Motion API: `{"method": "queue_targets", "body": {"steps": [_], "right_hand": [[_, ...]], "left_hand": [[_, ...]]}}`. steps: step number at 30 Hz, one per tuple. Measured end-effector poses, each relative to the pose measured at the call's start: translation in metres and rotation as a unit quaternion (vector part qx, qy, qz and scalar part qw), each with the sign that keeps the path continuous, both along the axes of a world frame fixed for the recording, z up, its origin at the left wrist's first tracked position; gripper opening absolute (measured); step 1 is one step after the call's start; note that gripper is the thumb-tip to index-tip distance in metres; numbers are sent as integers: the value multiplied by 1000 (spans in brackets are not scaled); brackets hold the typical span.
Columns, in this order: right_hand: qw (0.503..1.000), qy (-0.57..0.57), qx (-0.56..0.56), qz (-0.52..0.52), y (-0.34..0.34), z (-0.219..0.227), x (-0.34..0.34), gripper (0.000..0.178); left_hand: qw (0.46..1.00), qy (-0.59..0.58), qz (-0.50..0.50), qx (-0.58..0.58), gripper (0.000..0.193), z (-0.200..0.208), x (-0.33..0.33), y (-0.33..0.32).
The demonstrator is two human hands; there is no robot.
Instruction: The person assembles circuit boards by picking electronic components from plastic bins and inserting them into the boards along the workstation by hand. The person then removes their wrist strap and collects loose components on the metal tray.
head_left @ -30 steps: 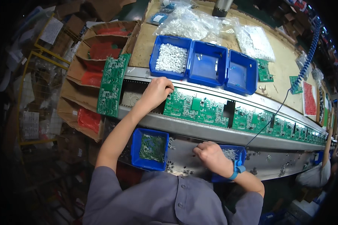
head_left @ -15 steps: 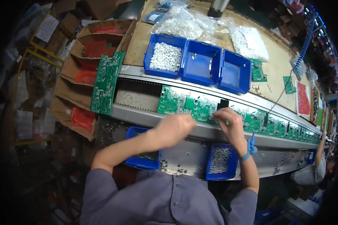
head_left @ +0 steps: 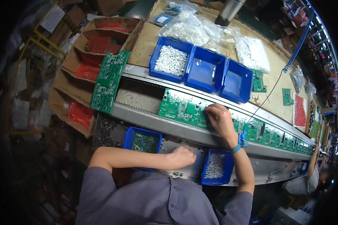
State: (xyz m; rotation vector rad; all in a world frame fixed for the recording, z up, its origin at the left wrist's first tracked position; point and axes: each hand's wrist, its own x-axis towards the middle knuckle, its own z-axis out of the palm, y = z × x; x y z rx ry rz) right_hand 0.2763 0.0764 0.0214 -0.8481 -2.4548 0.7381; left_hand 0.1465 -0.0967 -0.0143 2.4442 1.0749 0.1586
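Head view: two bare hands worked apart from each other at a green circuit board (head_left: 176, 107), the landmark for every place below.
Right hand: it (head_left: 221, 118) was over the board's right end, fingers bent down toward the surface; whether they pinched a part could not be told.
Left hand: it (head_left: 181, 158) was on the near side of the board, well apart from it, fingers curled into a loose fist; any contents were hidden.
Wrist strap: a blue band (head_left: 239, 144) circled the right wrist, to the board's near right.
Metal track: the board lay in this rail (head_left: 150, 120), and more green boards (head_left: 274, 135) lined up to its right.
Near bins: on the near side of the board, one blue bin (head_left: 129, 138) held green-and-silver leaded parts, and another, farther right (head_left: 228, 168), silver leaded pieces.
Far bins: just beyond the board were three blue bins, the leftmost (head_left: 165, 75) filled with white connectors (head_left: 171, 59).
Crossing panel: left of the board, a green circuit panel (head_left: 109, 84) lay across the track.
Cardboard dividers: farther left of the board, brown compartments (head_left: 69, 95) held red packing (head_left: 80, 112).
Plastic bags: beyond the far bins, as seen from the board, clear bags (head_left: 187, 28) contained white pieces.
Co-worker: far right of the board, a sleeve (head_left: 304, 183) showed.
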Motion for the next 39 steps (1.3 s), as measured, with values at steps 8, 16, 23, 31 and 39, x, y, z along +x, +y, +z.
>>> {"method": "queue_targets", "body": {"steps": [8,16,23,31,39], "right_hand": [[999,-14,33,13,-1,4,-4,14],[995,-42,91,26,-7,0,-7,14],[996,-44,67,-41,-4,0,-8,10],[989,-54,136,-3,-34,16,-11,29],[922,-166,-67,342,-150,0,5,13]], "left_hand": [[999,-35,15,-25,7,1,-5,1],[994,-71,20,-82,8,23,-16,8],[985,-146,81,-33,11,56,-54,24],[929,-213,278,123,10,38,-118,64],[923,-164,289,196,21,27,-127,85]]}}
